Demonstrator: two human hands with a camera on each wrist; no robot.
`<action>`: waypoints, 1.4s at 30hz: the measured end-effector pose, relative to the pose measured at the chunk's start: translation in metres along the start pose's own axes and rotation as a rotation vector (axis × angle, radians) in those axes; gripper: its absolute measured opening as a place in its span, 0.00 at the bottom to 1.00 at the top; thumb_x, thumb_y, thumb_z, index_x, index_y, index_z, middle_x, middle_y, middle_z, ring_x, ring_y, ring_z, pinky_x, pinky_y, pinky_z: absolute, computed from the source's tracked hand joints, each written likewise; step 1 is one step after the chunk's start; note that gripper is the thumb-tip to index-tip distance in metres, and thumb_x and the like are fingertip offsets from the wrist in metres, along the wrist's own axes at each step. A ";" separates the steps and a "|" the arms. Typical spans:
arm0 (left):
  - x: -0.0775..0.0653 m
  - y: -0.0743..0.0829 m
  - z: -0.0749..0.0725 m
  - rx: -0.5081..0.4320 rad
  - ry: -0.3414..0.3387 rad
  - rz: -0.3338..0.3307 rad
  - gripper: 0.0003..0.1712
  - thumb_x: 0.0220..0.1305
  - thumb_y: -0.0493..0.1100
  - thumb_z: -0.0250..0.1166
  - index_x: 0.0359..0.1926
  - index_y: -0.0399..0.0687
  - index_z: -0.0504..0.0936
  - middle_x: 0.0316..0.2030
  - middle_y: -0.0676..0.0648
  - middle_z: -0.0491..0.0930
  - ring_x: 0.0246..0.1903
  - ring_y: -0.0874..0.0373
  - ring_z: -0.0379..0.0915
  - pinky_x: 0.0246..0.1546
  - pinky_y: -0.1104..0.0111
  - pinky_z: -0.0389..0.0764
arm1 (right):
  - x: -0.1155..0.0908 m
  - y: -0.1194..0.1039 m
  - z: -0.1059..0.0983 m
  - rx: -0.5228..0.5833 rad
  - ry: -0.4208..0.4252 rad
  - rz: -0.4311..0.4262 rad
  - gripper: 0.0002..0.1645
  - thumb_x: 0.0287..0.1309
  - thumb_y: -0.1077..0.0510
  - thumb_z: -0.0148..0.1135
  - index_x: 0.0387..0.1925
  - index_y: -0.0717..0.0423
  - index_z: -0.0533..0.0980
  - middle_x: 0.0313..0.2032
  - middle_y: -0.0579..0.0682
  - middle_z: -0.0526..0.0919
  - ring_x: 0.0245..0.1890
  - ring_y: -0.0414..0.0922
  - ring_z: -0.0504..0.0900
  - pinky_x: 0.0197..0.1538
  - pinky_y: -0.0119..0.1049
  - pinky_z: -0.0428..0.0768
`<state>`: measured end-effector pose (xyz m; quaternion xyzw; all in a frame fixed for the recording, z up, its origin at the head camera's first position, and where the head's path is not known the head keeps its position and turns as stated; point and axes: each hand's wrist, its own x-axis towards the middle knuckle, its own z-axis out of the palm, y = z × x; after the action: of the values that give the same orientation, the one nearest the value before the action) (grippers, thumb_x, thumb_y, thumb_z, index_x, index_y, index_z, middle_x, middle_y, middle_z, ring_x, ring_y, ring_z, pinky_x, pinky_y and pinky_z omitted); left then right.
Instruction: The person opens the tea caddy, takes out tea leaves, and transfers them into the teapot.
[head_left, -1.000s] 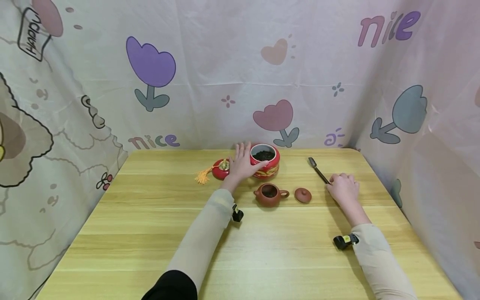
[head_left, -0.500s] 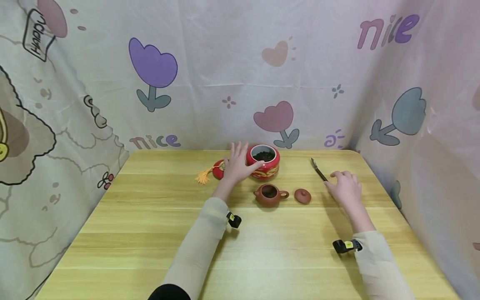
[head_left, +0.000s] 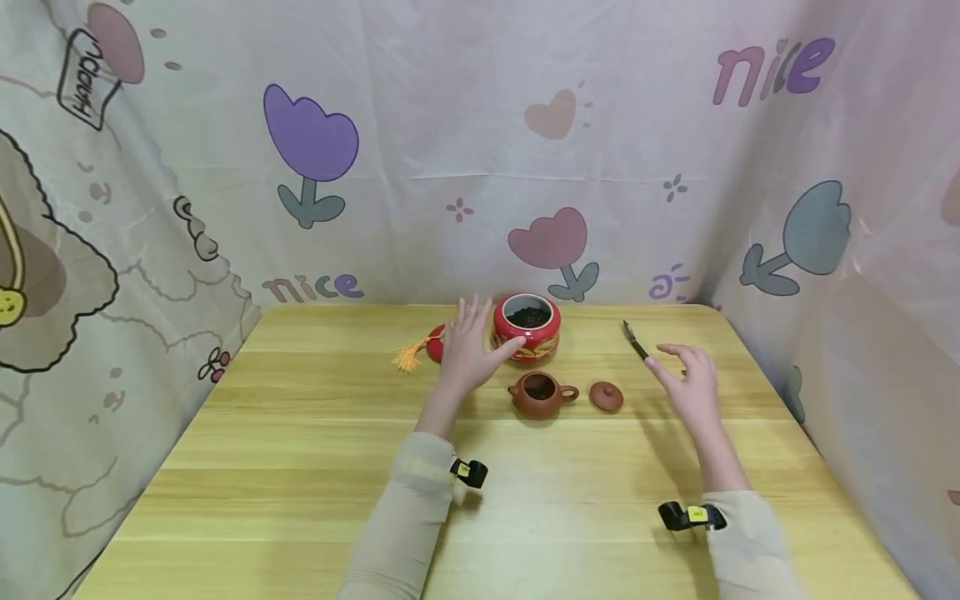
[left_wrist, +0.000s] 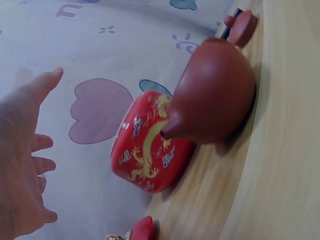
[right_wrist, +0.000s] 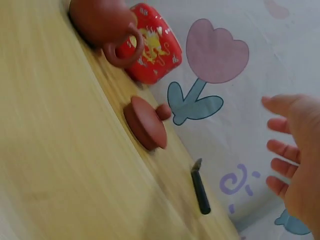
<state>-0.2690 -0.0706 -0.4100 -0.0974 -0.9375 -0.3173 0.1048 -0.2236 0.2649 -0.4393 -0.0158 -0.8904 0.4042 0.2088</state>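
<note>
A red tea jar (head_left: 527, 340) with a gold dragon stands lidless at the back, dark tea leaves inside. My left hand (head_left: 471, 354) is held up just left of it with fingers spread, holding nothing; the left wrist view shows it apart from the jar. Behind this hand lies the red jar lid (head_left: 437, 343) with a yellow tassel, partly hidden. My right hand (head_left: 692, 387) hovers above the table with nothing in it. Beside it a small black-handled scoop (right_wrist: 201, 192) with a metal tip lies on the wood, untouched.
A brown clay teapot (head_left: 538, 396) stands uncovered in front of the jar, its handle to the right. Its clay lid (head_left: 606, 397) lies to the right of it. A printed cloth (head_left: 420, 125) hangs behind the wooden table (head_left: 315, 467).
My right hand has let go of the scoop and lifted off it, fingers opening. My left hand has drawn away from the red jar, slightly left and toward me.
</note>
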 end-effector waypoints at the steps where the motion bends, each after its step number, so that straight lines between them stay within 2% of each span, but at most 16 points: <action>1: -0.002 0.001 0.000 0.002 0.006 0.002 0.54 0.57 0.76 0.56 0.77 0.58 0.51 0.78 0.48 0.44 0.78 0.48 0.29 0.72 0.38 0.40 | -0.001 0.000 0.002 0.035 0.017 0.013 0.24 0.62 0.54 0.64 0.56 0.64 0.76 0.59 0.65 0.73 0.59 0.59 0.66 0.57 0.51 0.67; 5: -0.009 0.006 0.003 -0.007 0.018 0.007 0.53 0.57 0.74 0.57 0.76 0.56 0.53 0.78 0.47 0.47 0.78 0.47 0.31 0.73 0.40 0.39 | -0.007 -0.002 0.010 0.177 0.084 0.087 0.25 0.62 0.51 0.64 0.56 0.60 0.76 0.57 0.56 0.74 0.57 0.44 0.68 0.55 0.39 0.67; 8: -0.015 0.008 0.006 -0.021 0.021 0.009 0.52 0.57 0.74 0.58 0.76 0.56 0.54 0.78 0.48 0.47 0.78 0.48 0.32 0.73 0.41 0.39 | -0.011 -0.003 0.015 0.260 0.125 0.145 0.25 0.63 0.50 0.64 0.57 0.58 0.77 0.55 0.47 0.74 0.54 0.33 0.66 0.55 0.35 0.67; 12: -0.024 0.010 0.013 -0.062 0.024 0.010 0.51 0.58 0.72 0.60 0.75 0.54 0.57 0.77 0.47 0.50 0.78 0.48 0.34 0.74 0.41 0.41 | -0.017 -0.008 0.020 0.354 0.165 0.196 0.24 0.62 0.53 0.64 0.57 0.59 0.77 0.50 0.37 0.71 0.50 0.28 0.64 0.53 0.32 0.67; 14: -0.029 0.010 0.019 -0.105 0.035 0.009 0.50 0.58 0.70 0.61 0.74 0.52 0.59 0.76 0.47 0.52 0.78 0.47 0.36 0.73 0.40 0.43 | -0.022 -0.016 0.020 0.381 0.180 0.214 0.23 0.62 0.54 0.64 0.56 0.62 0.76 0.49 0.36 0.71 0.47 0.28 0.65 0.50 0.29 0.67; 15: -0.031 0.010 0.022 -0.130 0.043 0.009 0.49 0.58 0.69 0.61 0.74 0.52 0.60 0.76 0.47 0.53 0.78 0.47 0.37 0.73 0.40 0.43 | -0.025 -0.019 0.020 0.397 0.187 0.213 0.23 0.63 0.56 0.63 0.56 0.63 0.76 0.49 0.39 0.72 0.46 0.28 0.66 0.49 0.29 0.68; 19: -0.039 0.009 0.034 -0.252 0.103 0.015 0.45 0.59 0.64 0.65 0.71 0.49 0.66 0.74 0.46 0.59 0.77 0.43 0.42 0.72 0.38 0.47 | -0.035 -0.033 0.022 0.425 0.204 0.220 0.22 0.64 0.59 0.61 0.55 0.69 0.75 0.54 0.56 0.74 0.45 0.31 0.68 0.46 0.26 0.69; 21: -0.042 0.008 0.041 -0.296 0.125 0.021 0.43 0.59 0.63 0.66 0.70 0.47 0.68 0.73 0.45 0.60 0.76 0.42 0.44 0.72 0.38 0.47 | -0.037 -0.033 0.026 0.446 0.207 0.222 0.22 0.64 0.60 0.61 0.55 0.70 0.75 0.57 0.62 0.73 0.48 0.33 0.69 0.47 0.26 0.69; 24: -0.046 0.005 0.049 -0.331 0.146 0.027 0.41 0.59 0.61 0.67 0.68 0.44 0.70 0.72 0.43 0.63 0.75 0.40 0.46 0.72 0.38 0.48 | -0.039 -0.026 0.034 0.461 0.187 0.261 0.24 0.64 0.56 0.62 0.57 0.67 0.74 0.61 0.61 0.71 0.50 0.40 0.69 0.46 0.26 0.69; 26: -0.049 0.002 0.053 -0.341 0.145 0.016 0.41 0.59 0.61 0.67 0.67 0.44 0.70 0.71 0.42 0.63 0.75 0.40 0.47 0.71 0.37 0.49 | -0.040 -0.019 0.040 0.446 0.155 0.283 0.25 0.64 0.54 0.62 0.58 0.64 0.75 0.61 0.58 0.71 0.48 0.42 0.69 0.44 0.24 0.69; 28: -0.053 -0.001 0.060 -0.377 0.132 -0.007 0.42 0.58 0.61 0.67 0.67 0.44 0.70 0.72 0.42 0.63 0.75 0.40 0.46 0.71 0.37 0.49 | -0.040 -0.007 0.049 0.418 0.133 0.288 0.25 0.63 0.51 0.63 0.58 0.60 0.75 0.60 0.53 0.72 0.45 0.43 0.69 0.41 0.23 0.70; 30: -0.058 -0.003 0.067 -0.407 0.104 -0.034 0.42 0.58 0.61 0.67 0.68 0.45 0.70 0.72 0.42 0.62 0.76 0.40 0.45 0.70 0.36 0.49 | -0.042 0.004 0.057 0.388 0.129 0.266 0.24 0.62 0.50 0.64 0.56 0.59 0.76 0.57 0.52 0.73 0.46 0.43 0.70 0.42 0.24 0.70; 33: -0.062 -0.005 0.076 -0.448 0.070 -0.055 0.43 0.58 0.63 0.67 0.69 0.46 0.69 0.73 0.44 0.61 0.76 0.40 0.43 0.70 0.36 0.47 | -0.043 0.010 0.064 0.374 0.129 0.231 0.22 0.61 0.53 0.65 0.54 0.61 0.78 0.56 0.53 0.74 0.52 0.44 0.70 0.50 0.32 0.71; 35: -0.063 -0.005 0.079 -0.437 0.052 -0.048 0.44 0.58 0.64 0.67 0.69 0.46 0.68 0.73 0.44 0.61 0.76 0.40 0.42 0.70 0.36 0.47 | -0.042 0.008 0.066 0.379 0.118 0.215 0.22 0.61 0.56 0.66 0.53 0.64 0.77 0.57 0.57 0.74 0.59 0.47 0.68 0.57 0.41 0.70; 38: -0.061 -0.005 0.082 -0.403 0.027 -0.029 0.46 0.57 0.66 0.66 0.70 0.46 0.67 0.73 0.45 0.60 0.76 0.41 0.42 0.71 0.37 0.46 | -0.039 0.006 0.068 0.372 0.090 0.202 0.22 0.60 0.57 0.66 0.53 0.65 0.77 0.60 0.60 0.72 0.63 0.52 0.66 0.63 0.51 0.69; 42: -0.060 -0.004 0.084 -0.333 -0.014 -0.019 0.48 0.56 0.67 0.66 0.70 0.46 0.66 0.74 0.45 0.59 0.77 0.43 0.40 0.72 0.38 0.45 | -0.036 0.006 0.070 0.333 0.060 0.204 0.23 0.59 0.56 0.67 0.53 0.65 0.77 0.61 0.63 0.70 0.64 0.57 0.64 0.65 0.54 0.67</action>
<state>-0.2241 -0.0290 -0.4929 -0.1067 -0.8736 -0.4683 0.0776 -0.2180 0.2120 -0.4976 -0.0832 -0.7984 0.5642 0.1932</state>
